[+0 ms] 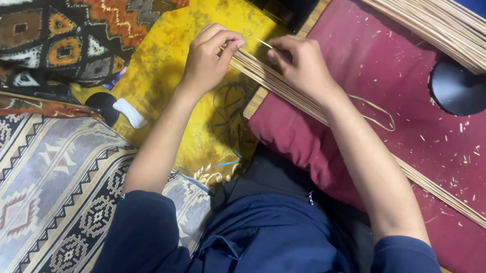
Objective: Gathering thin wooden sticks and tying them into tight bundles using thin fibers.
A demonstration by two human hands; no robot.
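My left hand [207, 60] pinches the near end of a bundle of thin pale sticks [272, 83], fingers curled shut on the tips. My right hand [304, 65] lies on the same bundle just to the right, fingertips picking at one thin stick that juts up between the two hands. The bundle runs under my right forearm and on across a dark red cushion [431, 154] toward the lower right. A thin looped strip [376, 111] rests on the cushion beside my right wrist.
A larger sheaf of pale sticks [443, 31] crosses the top right. A black round lamp base [458, 86] stands on the cushion. Yellow cloth [161, 57] lies under my left hand, patterned textiles [42, 182] at left, a black-and-white object [115, 109] nearby.
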